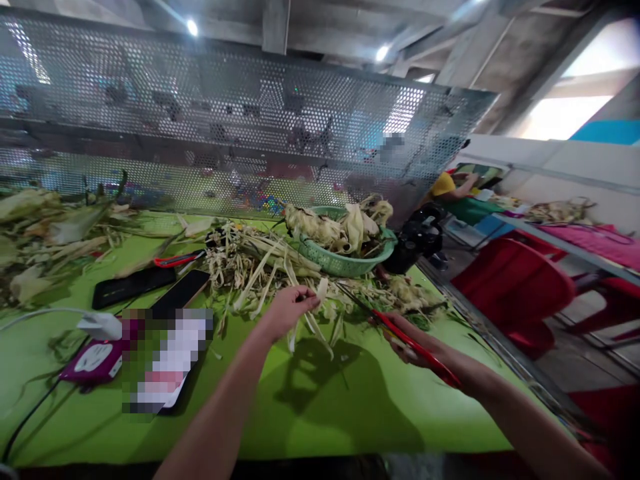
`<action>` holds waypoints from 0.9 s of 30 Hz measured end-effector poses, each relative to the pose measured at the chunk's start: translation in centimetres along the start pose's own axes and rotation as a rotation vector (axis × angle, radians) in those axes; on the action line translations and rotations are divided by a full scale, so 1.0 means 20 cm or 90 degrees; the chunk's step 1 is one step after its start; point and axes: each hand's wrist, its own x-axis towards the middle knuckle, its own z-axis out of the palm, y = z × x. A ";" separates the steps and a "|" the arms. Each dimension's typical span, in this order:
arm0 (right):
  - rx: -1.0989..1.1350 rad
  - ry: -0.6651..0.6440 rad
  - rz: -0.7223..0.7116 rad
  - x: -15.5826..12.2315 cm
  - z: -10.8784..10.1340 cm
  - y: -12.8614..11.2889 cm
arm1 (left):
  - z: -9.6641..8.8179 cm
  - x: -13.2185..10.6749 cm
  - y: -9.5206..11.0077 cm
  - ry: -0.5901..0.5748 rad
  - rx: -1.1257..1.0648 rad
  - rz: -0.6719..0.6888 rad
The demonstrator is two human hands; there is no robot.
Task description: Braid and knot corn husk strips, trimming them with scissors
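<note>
My left hand (291, 311) is closed, pinching a pale strip of corn husk (323, 288) between thumb and fingertips above the green tabletop (320, 413). Thin husk ends hang below the fingers. In my right hand (417, 347) is a pair of scissors (410, 341) with long red handles; their dark, narrow blades point up and left toward the strip, and I cannot tell if they touch it. Right behind my hands lies a heap of dried husk strips (265, 260). A green plastic basket (345, 263) filled with crumpled husks stands behind the heap.
A phone (175, 360), a dark phone (181, 293), a black case (133, 287), red-handled cutters (179, 259) and a purple power strip (95, 360) with a white plug lie left. More husks (60, 233) sit far left. A perforated metal panel (225, 127) stands behind; red chairs (517, 283) are right.
</note>
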 end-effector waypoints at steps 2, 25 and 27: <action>0.113 -0.138 0.017 0.01 -0.02 -0.02 | 0.00 0.00 0.01 -0.012 0.004 0.005; -0.078 -0.017 -0.005 0.11 -0.02 0.13 | 0.00 -0.02 0.02 -0.051 -0.019 0.008; -0.181 -0.014 -0.014 0.11 -0.04 0.21 | 0.00 -0.01 0.02 -0.036 -0.041 -0.002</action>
